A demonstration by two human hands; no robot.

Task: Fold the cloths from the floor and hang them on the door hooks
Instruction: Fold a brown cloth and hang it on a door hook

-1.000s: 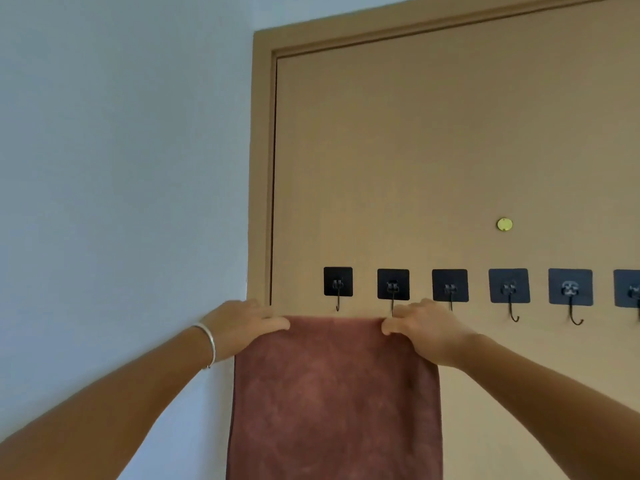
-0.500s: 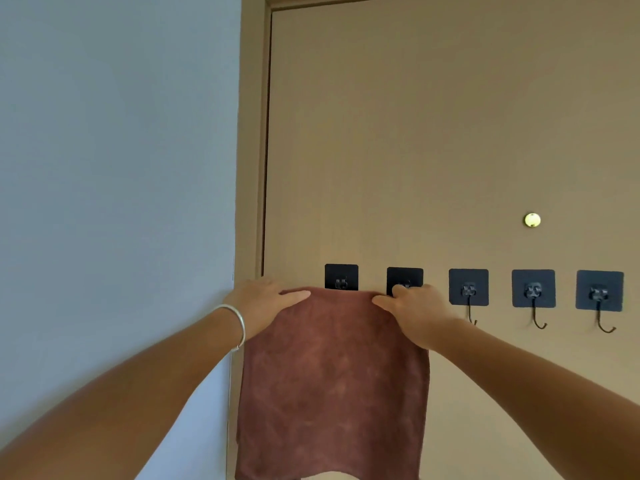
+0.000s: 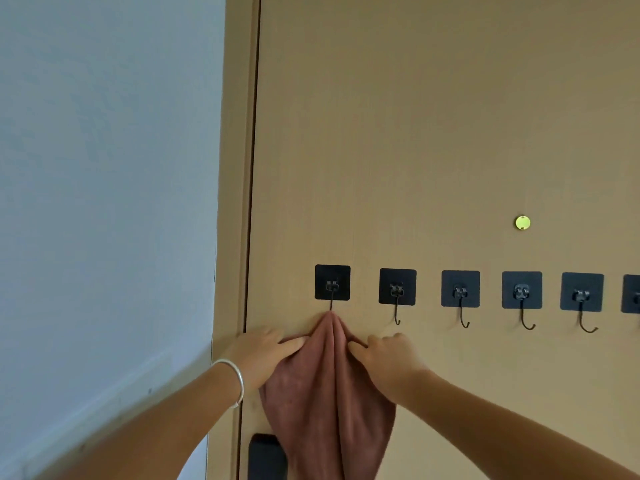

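Fingers (image 3: 294, 342) of the left hand (image 3: 258, 358) lay fairly straight against the brown cloth (image 3: 325, 393); the right hand (image 3: 388, 358) had its fingers curled, knuckles pushing into the other side, though whether they actually pinched it I couldn't tell; half a second earlier the cloth was still stretched flat between both hands, now it hung bunched to a peak off the leftmost hook (image 3: 331, 287) on the door (image 3: 415, 133); so this one looked pretty much hung; the cloth's bottom was cut off, and a dark thing (image 3: 265, 455) below was unclear.
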